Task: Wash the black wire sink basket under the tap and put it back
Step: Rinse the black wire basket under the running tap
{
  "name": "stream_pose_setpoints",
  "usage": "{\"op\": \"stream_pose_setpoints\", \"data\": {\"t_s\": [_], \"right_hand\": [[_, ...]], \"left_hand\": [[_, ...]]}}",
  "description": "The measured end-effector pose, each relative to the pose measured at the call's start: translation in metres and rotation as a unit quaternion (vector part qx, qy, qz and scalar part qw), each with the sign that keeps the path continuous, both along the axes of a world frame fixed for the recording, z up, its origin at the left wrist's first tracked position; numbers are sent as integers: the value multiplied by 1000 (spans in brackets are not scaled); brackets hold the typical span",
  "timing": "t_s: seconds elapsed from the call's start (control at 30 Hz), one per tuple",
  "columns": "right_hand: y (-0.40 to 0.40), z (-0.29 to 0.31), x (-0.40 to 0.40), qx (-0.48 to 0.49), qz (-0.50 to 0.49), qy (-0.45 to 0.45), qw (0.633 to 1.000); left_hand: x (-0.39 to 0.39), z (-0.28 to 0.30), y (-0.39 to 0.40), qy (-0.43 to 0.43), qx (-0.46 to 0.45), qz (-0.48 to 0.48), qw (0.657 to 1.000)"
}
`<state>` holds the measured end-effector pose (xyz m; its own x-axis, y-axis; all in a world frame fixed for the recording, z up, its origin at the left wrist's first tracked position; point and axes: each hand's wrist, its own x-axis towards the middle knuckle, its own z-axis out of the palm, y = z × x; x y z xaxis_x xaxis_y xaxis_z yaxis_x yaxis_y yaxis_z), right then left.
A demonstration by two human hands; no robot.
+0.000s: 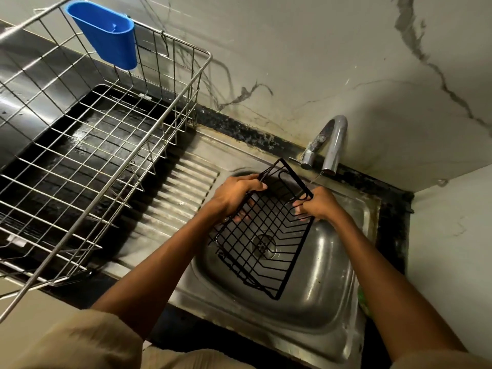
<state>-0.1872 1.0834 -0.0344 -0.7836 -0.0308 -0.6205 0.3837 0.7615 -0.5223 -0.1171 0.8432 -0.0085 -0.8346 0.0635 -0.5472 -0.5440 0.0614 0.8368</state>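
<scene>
We see a steel sink unit [202, 153] set in a black counter [394, 235]; at nine o'clock a wire dish rack [87, 145] stands on its ribbed drainboard [175, 198].

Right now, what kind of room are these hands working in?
Most likely a home kitchen's washing-up corner: a steel sink with a ribbed drainboard, a tap on a marble-patterned wall, and a wire dish rack alongside.
</scene>
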Motion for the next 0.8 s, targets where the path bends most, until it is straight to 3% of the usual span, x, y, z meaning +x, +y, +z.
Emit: {"op": "stream_pose_setpoints", "data": {"t_s": [0.17,0.27,0.37,0.47,0.6,0.8], "right_hand": [[-13,-3,-5,109,-18,106,988],[-13,-8,-7,151,36,132,979],[-18,-9,-6,-20,-82,97,992],[-30,-2,-13,-152,-181,62,970],[-42,4,-23,-210,-183,42,959],[-40,-15,-11,-211,-169,45,962]], "left_hand": [[2,2,11,-19,12,28,999],[3,-3,12,-9,-46,65,997],[11,-7,16,46,-161,78,983],[25,5,27,77,-216,49,972],[40,20,40,23,-175,22,984],[42,15,36,20,-165,91,982]]}}
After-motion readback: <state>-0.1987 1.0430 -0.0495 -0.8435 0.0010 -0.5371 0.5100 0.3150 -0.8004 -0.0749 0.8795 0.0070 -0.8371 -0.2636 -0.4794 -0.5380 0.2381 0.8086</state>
